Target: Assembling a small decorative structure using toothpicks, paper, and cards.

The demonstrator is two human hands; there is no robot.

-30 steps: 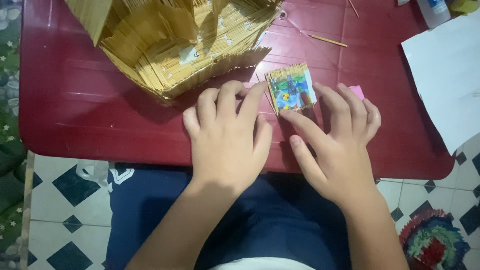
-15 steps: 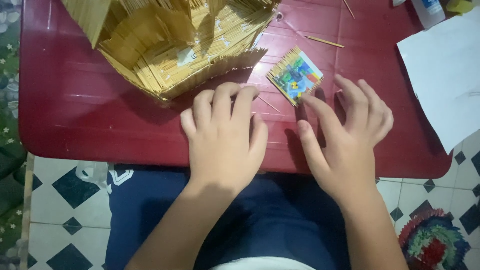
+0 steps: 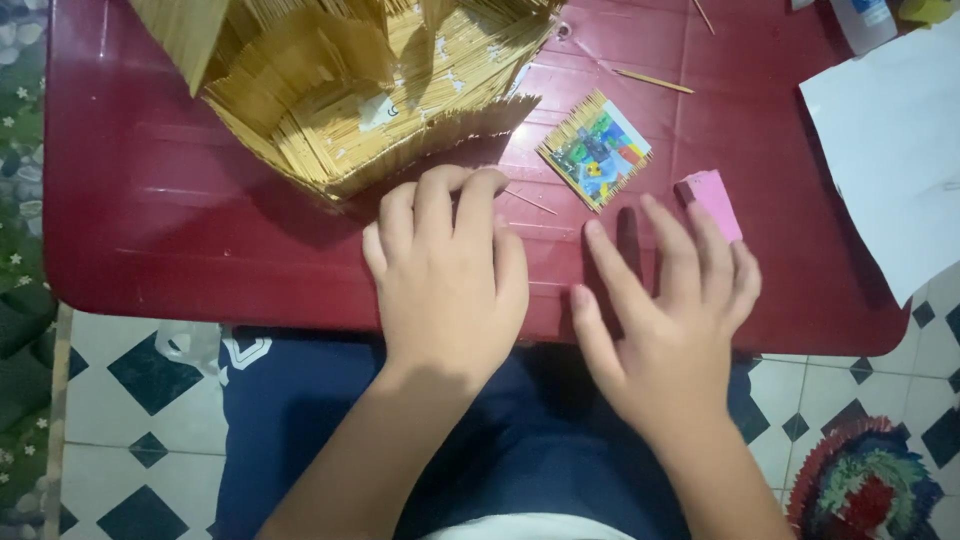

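A person's two bare hands rest on a dark red tabletop [image 3: 150, 240], seen from above. The left hand [image 3: 450, 275] lies palm down with fingers curled at the front edge of a large model built of thin yellow sticks [image 3: 370, 90], gripping nothing. The right hand [image 3: 670, 310] is spread flat and empty, its ring and little fingers touching a small pink block [image 3: 712, 200]. The small stick panel with a colourful picture [image 3: 595, 148] lies flat on the tabletop, apart from both hands, between the stick model and the pink block. A second ago both hands pinched that panel between their fingertips; half a second ago it already lay free, and since then the right hand has drawn back toward the table's near edge and the pink block has come into clear view. A loose stick [image 3: 652, 80] lies beyond the panel, and a white sheet of paper [image 3: 890, 150] covers the right end of the tabletop.
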